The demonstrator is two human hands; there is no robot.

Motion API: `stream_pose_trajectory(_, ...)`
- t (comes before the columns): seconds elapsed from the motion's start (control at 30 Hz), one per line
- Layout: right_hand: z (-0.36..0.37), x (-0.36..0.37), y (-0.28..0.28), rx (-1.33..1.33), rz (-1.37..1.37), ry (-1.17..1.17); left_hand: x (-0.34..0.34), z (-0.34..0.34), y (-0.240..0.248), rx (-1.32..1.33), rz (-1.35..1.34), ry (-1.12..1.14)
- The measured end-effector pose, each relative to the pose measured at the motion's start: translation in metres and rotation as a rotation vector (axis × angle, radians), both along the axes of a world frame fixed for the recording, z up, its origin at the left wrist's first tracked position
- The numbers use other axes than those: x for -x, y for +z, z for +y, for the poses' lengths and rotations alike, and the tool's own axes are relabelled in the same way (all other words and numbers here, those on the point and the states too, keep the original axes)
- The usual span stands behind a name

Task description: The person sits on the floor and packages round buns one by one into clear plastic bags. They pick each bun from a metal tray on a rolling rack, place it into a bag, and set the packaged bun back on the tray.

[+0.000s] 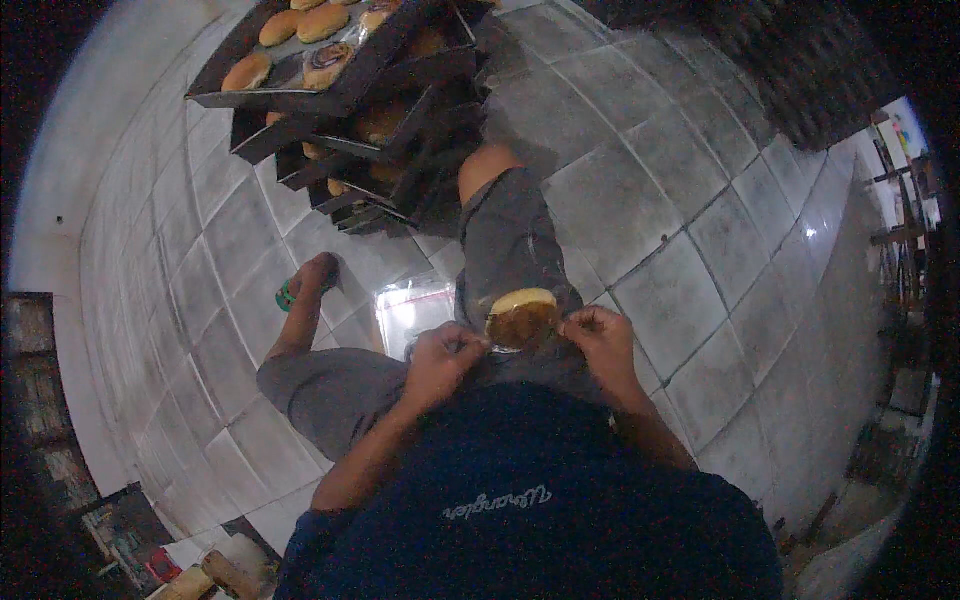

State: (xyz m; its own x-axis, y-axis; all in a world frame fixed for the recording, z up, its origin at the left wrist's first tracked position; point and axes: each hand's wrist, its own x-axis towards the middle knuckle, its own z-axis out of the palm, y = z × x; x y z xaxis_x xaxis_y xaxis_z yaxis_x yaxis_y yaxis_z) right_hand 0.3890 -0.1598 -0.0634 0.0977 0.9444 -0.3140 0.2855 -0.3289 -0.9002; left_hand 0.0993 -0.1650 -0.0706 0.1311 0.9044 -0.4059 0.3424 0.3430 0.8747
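Note:
A round bun (522, 318), pale at its far edge and brown on the side facing me, rests above my lap, apparently inside a clear plastic bag. My left hand (447, 360) is closed in a pinch at the bag's left edge. At the opposite side my right hand (598, 338) pinches the right edge between thumb and fingers. The film is hard to make out except for its shine. Beside my left hand, a stack of clear plastic bags (398, 312) lies on the floor, reflecting light.
Dark trays (345, 100) of buns (325, 22) stand stacked crosswise ahead of me, slightly left. Grey tiles (690, 290) cover the floor. A dark woven-looking object (800, 70) is at the far right. Shelving (905, 220) lines the right rim. My bare foot (318, 272) is left.

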Motion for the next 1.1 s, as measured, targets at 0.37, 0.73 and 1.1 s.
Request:
stream_pose_trajectory(0.37, 0.061, 0.093, 0.079, -0.056, -0.290, 0.465, 0.004, 0.013, -0.016, -0.367, -0.038, 0.307)
stream_pose_trajectory(0.73, 0.343, 0.246, 0.270, -1.438, -0.639, 0.577, 0.075, 0.010, -0.078, -0.371, 0.848, -0.069)
stream_pose_trajectory(1.1, 0.065, 0.182, 0.276, -1.157, 0.049, 0.962, 0.077, 0.000, -0.077, -0.455, 1.113, -0.168)
